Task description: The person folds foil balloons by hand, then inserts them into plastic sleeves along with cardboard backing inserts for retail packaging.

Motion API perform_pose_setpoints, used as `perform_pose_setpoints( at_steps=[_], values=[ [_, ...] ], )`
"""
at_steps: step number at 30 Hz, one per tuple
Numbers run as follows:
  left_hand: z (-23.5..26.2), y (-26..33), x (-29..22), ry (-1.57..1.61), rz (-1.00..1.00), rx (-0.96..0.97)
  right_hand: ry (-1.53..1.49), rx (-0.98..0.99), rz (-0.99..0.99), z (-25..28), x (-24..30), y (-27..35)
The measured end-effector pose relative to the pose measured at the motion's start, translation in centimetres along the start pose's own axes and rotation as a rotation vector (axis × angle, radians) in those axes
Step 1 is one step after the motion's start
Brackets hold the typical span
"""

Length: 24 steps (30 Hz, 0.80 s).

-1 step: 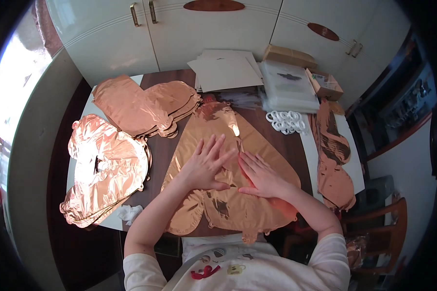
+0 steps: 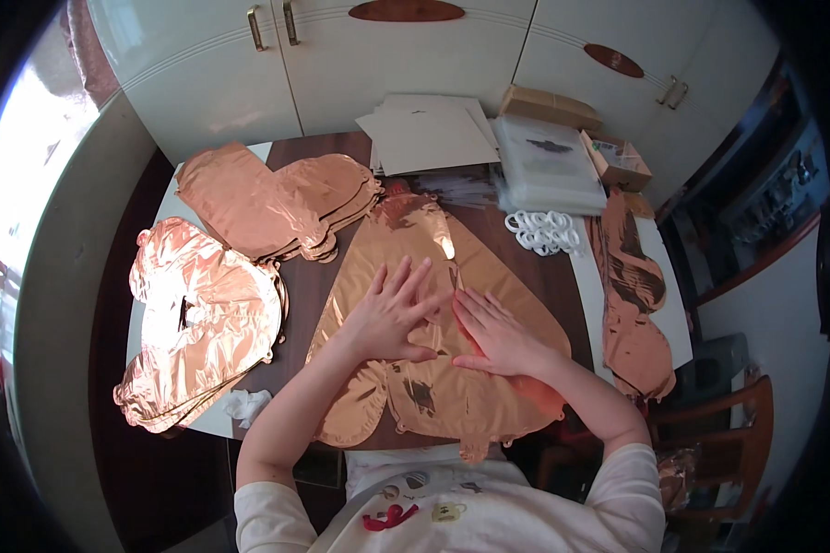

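Observation:
A large rose-gold foil balloon point(image 2: 498, 396), flat and uninflated, lies in front of me over the table's middle and near edge. My left hand point(image 2: 392, 313) rests on it with the fingers spread. Close by on the right, my right hand point(image 2: 493, 336) lies flat on the same foil, fingers stretched toward the left hand. Neither hand grasps anything. Left of them is a stack of shiny foil balloons point(image 2: 221, 323), and behind that another stack of flat foil balloons point(image 2: 249, 198). More folded copper foil point(image 2: 636, 341) lies at the right edge.
Grey-white cards point(image 2: 433, 134) are piled at the back, beside clear plastic bags point(image 2: 549, 166) and a small open box point(image 2: 615, 158). White rings point(image 2: 541, 232) lie in front of the bags. A crumpled white tissue point(image 2: 246, 405) sits near the left front edge. A wooden chair point(image 2: 742, 452) stands at right.

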<state>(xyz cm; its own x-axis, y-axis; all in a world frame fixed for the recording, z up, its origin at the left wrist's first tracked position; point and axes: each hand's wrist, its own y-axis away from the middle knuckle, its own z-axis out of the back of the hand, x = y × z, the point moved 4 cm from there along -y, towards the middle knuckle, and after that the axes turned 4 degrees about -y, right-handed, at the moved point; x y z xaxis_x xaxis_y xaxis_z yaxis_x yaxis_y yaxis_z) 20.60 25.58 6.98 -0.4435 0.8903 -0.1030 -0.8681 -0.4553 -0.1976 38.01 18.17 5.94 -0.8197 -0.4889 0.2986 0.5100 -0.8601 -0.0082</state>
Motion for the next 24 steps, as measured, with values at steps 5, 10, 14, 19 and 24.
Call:
perform_pose_setpoints(
  at_steps=[5,10,14,19,24],
  values=[
    [-1.1,0.0,0.1,-0.026,-0.04,0.043,-0.064,-0.048,-0.07,1.4,-1.4,-1.1],
    [-1.2,-0.1,0.1,-0.01,-0.048,0.034,-0.079,-0.112,0.002,3.0,-4.0,-3.1],
    [-1.1,0.1,0.0,-0.009,-0.052,0.028,-0.067,-0.137,0.013,3.4,-5.0,-4.1],
    [-1.0,0.1,0.0,-0.019,-0.054,0.035,0.015,0.065,-0.042,3.6,-5.7,-5.4],
    [-0.8,-0.3,-0.3,-0.028,-0.055,0.048,0.13,0.259,-0.097,3.7,-5.1,-5.6]
  ],
)
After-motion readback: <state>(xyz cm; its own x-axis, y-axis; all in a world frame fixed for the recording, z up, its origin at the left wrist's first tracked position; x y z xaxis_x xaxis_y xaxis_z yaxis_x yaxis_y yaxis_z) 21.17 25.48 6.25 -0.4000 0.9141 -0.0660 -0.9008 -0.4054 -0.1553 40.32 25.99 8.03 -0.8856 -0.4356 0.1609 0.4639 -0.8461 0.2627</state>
